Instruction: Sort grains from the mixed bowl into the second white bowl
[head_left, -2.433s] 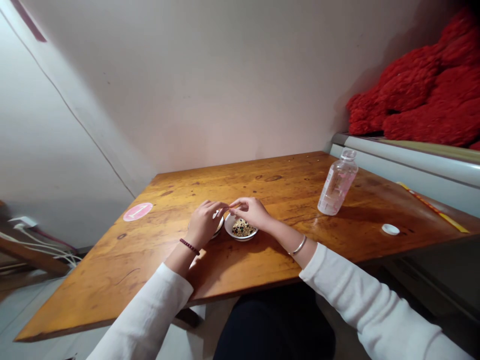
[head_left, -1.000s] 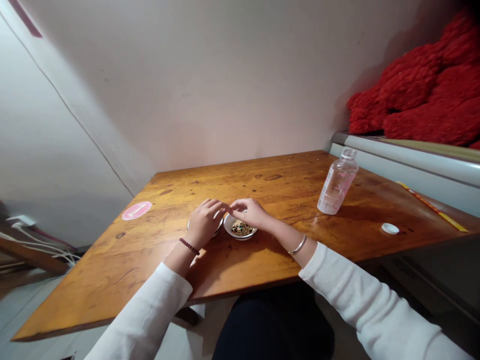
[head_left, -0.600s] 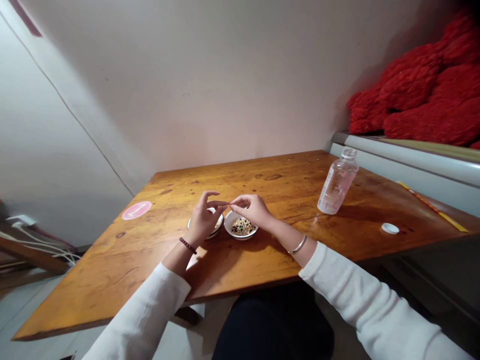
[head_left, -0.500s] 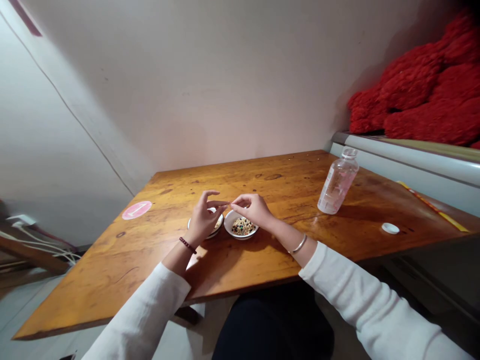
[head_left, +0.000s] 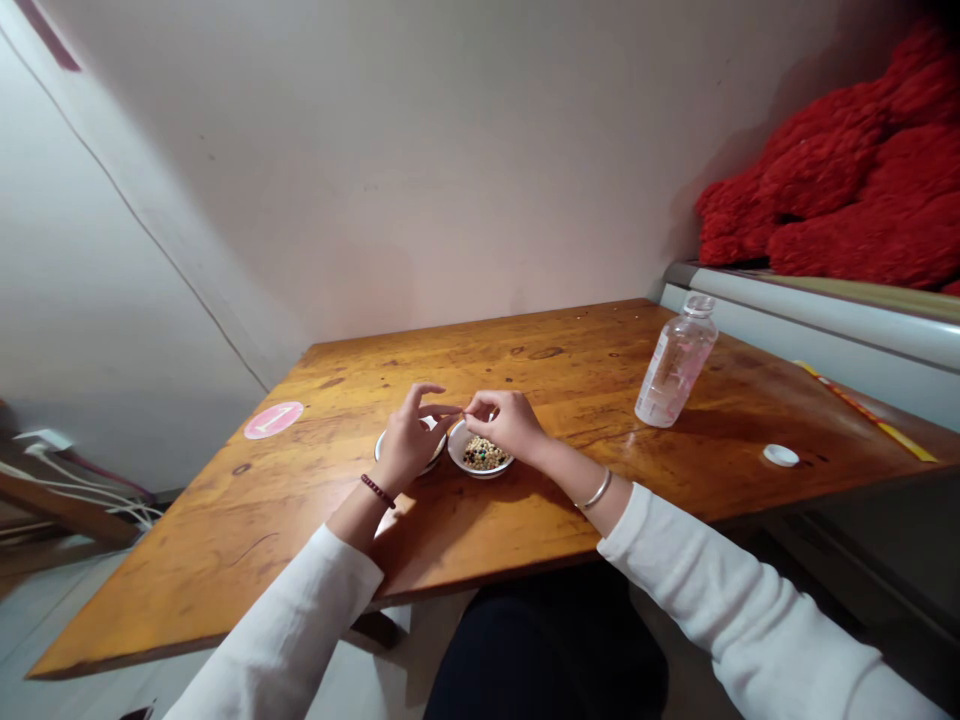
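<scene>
Two white bowls stand side by side on the wooden table. The right bowl (head_left: 482,470) holds many small beads (head_left: 486,454), mostly cream with some dark and green ones. Partly hidden behind my left hand (head_left: 407,432) is the left bowl (head_left: 379,446), whose contents hardly show. My left hand is over that bowl, thumb and index finger pinched, another finger raised and bent. Above the right bowl, my right hand (head_left: 507,422) is also pinched. The fingertips of both hands meet over the gap between the bowls; anything between them is too small to make out.
A clear open bottle (head_left: 675,365) stands to the right on the wooden table (head_left: 315,540), near a white cap (head_left: 781,456) and a yellow-and-red strip (head_left: 862,410). A pink round sticker (head_left: 274,420) lies at the left. Red fluffy material (head_left: 840,180) rests on the ledge behind.
Both hands have shifted very slightly, with the fingertips now a little further right and still meeting. The fingers of my right hand are more curled. Bowls and bottle stay put.
</scene>
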